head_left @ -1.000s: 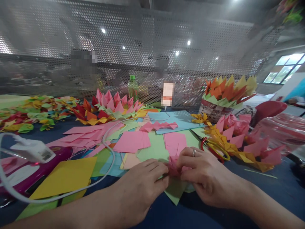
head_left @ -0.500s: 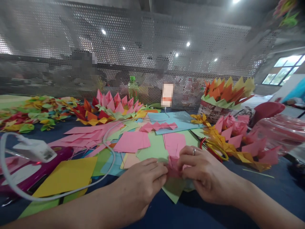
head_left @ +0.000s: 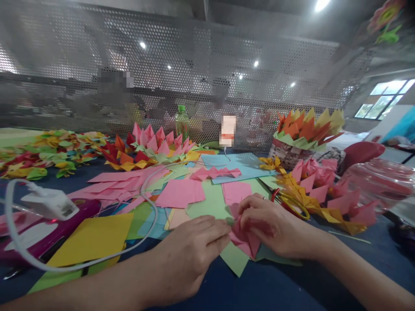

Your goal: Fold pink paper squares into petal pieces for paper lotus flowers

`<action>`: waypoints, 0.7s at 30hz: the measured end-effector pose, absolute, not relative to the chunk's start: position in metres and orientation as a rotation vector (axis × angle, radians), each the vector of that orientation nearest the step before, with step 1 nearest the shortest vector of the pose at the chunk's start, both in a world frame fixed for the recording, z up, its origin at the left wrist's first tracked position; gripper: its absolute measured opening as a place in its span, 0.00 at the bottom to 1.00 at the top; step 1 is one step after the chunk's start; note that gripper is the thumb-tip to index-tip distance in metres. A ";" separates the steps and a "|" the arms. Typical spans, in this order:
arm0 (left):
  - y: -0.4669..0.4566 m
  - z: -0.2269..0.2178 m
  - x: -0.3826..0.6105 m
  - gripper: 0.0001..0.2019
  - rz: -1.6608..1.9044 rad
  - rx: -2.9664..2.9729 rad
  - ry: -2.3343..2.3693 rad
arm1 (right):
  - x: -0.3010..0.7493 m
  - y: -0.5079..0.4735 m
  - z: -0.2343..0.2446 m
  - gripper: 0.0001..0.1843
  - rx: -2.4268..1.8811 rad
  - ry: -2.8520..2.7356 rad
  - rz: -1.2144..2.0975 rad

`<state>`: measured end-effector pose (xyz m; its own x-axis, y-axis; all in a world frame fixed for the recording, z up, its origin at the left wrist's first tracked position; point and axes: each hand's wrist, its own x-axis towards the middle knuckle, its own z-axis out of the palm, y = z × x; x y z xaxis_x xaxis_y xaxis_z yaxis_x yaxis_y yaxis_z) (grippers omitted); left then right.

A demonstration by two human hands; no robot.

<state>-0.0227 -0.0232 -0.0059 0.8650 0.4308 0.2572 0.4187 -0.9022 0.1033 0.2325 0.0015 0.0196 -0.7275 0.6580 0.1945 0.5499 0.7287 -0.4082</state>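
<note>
My left hand (head_left: pixel 191 248) and my right hand (head_left: pixel 274 226) meet over a folded pink paper piece (head_left: pixel 244 237) near the table's front. Both hands pinch it, fingers closed on its folds. The pink piece lies partly on a light green sheet (head_left: pixel 235 261). A ring shows on my right hand. Red-handled scissors (head_left: pixel 288 203) lie just beyond my right hand. Flat pink sheets (head_left: pixel 181 192) lie behind the hands.
A yellow sheet (head_left: pixel 92 237), a white charger with its cable (head_left: pixel 48 205) and a magenta device (head_left: pixel 48 233) lie at the left. Folded paper flowers (head_left: pixel 152 144) and loose pieces stand behind. A basket of paper points (head_left: pixel 303 138) and a clear jar (head_left: pixel 382 181) are at the right.
The pink piece has been lifted and turned, so its pointed flap now hangs toward me. My right hand rose and curled tighter; my left hand hardly moved.
</note>
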 end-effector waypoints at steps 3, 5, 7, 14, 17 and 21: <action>-0.023 -0.005 -0.023 0.25 0.466 2.987 0.674 | 0.235 0.000 0.024 0.21 -0.923 -2.617 0.496; -0.023 -0.004 -0.022 0.25 0.478 2.984 0.669 | 0.236 -0.001 0.028 0.23 -0.916 -2.594 0.493; -0.023 -0.003 -0.021 0.24 0.482 2.989 0.669 | 0.235 -0.003 0.031 0.22 -0.923 -2.573 0.503; -0.024 -0.003 -0.023 0.24 0.477 3.005 0.682 | 0.236 -0.008 0.037 0.13 -0.952 -2.685 0.681; -0.025 -0.005 -0.024 0.25 0.486 3.013 0.694 | 0.237 -0.007 0.036 0.10 -1.000 -2.669 0.700; -0.026 -0.006 -0.024 0.33 0.480 3.025 0.718 | 0.234 -0.007 0.032 0.08 -1.062 -2.596 0.730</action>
<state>-0.0240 -0.0263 -0.0061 0.8491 0.4385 0.2945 0.4397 -0.8957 0.0659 0.2340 -0.0067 0.0316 -0.7059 0.7075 0.0337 0.5862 0.6103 -0.5328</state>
